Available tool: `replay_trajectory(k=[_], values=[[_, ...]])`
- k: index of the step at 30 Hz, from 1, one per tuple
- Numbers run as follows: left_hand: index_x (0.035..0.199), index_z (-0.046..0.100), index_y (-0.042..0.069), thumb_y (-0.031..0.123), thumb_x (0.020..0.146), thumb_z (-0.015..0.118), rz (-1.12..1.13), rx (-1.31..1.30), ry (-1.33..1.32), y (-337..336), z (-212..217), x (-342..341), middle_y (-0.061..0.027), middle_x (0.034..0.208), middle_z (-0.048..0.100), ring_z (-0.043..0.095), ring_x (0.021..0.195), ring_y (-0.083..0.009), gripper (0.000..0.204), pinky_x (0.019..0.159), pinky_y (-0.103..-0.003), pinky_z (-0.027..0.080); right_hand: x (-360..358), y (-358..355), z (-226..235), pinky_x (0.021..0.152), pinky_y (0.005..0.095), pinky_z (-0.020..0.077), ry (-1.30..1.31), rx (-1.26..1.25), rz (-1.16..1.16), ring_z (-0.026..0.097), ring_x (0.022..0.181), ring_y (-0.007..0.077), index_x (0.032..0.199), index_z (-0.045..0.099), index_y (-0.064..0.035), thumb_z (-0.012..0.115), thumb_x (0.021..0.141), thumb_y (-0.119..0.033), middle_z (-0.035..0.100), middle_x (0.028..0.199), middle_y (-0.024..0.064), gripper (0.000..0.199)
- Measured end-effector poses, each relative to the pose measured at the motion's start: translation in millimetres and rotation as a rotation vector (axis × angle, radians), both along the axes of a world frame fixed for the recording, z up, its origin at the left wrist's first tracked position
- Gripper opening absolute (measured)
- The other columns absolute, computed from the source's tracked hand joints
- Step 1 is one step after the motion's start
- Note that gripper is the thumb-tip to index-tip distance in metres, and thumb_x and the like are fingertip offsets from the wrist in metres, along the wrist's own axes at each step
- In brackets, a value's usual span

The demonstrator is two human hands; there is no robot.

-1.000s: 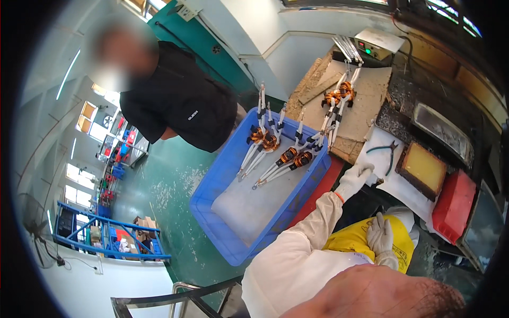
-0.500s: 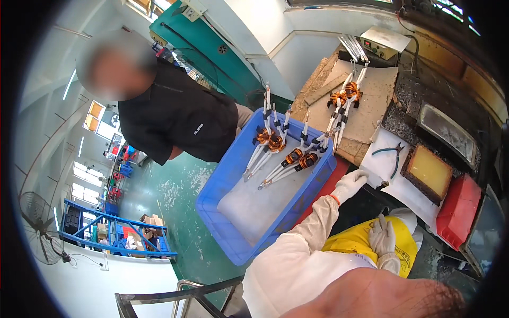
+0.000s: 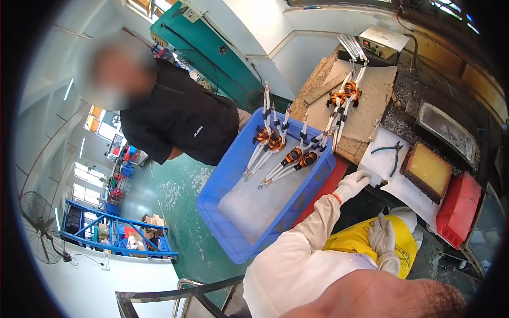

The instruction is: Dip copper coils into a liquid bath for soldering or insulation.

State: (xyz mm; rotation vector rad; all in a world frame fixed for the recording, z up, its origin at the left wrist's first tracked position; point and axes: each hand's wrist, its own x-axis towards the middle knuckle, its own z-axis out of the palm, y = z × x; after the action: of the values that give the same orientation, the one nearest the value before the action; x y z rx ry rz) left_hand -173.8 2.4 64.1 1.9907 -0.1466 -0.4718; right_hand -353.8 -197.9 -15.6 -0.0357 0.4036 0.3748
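Note:
My left hand (image 3: 352, 185), in a white glove, rests by the near edge of the workbench, between the blue crate (image 3: 222, 212) and a sheet of white paper (image 3: 377, 161). Its fingers are loosely bent, with nothing visible in them. My right hand (image 3: 382, 236), also gloved, lies flat on a yellow apron (image 3: 347, 238) over my lap, fingers stretched out. Inside the crate are several copper-wound coils (image 3: 275, 141) with white-sleeved leads. Another pair of coils (image 3: 344, 94) lies on cardboard on the bench. Green-handled cutters (image 3: 394, 158) lie on the paper.
A dark-framed tray of yellowish material (image 3: 428, 170), a red bin (image 3: 459, 209) and a metal trough with a silvery surface (image 3: 446, 132) stand at right. Behind them is a control box (image 3: 383, 41). A person in black (image 3: 180, 111) stands beyond the crate. A metal rail (image 3: 159, 298) crosses the lower edge.
The person in black has shifted very slightly to the right. My hands, the coils and the tools stay practically where they were.

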Motion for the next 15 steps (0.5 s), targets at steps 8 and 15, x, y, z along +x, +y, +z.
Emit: replay_trajectory(k=[8, 15], values=[[0.121, 0.066, 0.009, 0.030, 0.095, 0.061, -0.003, 0.014, 0.034, -0.3, -0.6, -0.9, -0.0058, 0.110, 0.070, 0.064, 0.103, -0.0145, 0.034, 0.091, -0.030, 0.049, -1.6, -0.8, 5.2, 0.088, 0.0417, 0.0576, 0.028, -0.013, 0.012, 0.066, 0.102, 0.0255, 0.141, 0.049, -0.0176, 0.051, 0.102, -0.044, 0.065, 0.117, 0.0111, 0.047], [0.122, 0.066, 0.007, 0.024, 0.094, 0.063, 0.025, -0.095, -0.092, -0.6, -19.9, 18.6, -0.0069, 0.115, 0.069, 0.062, 0.110, -0.0152, 0.032, 0.098, -0.030, 0.047, -7.2, -5.4, 2.5, 0.090, 0.0405, 0.0562, 0.004, -0.047, 0.020, 0.062, 0.106, 0.0239, 0.148, 0.041, -0.0183, 0.051, 0.102, -0.044, 0.062, 0.121, 0.0102, 0.053]])
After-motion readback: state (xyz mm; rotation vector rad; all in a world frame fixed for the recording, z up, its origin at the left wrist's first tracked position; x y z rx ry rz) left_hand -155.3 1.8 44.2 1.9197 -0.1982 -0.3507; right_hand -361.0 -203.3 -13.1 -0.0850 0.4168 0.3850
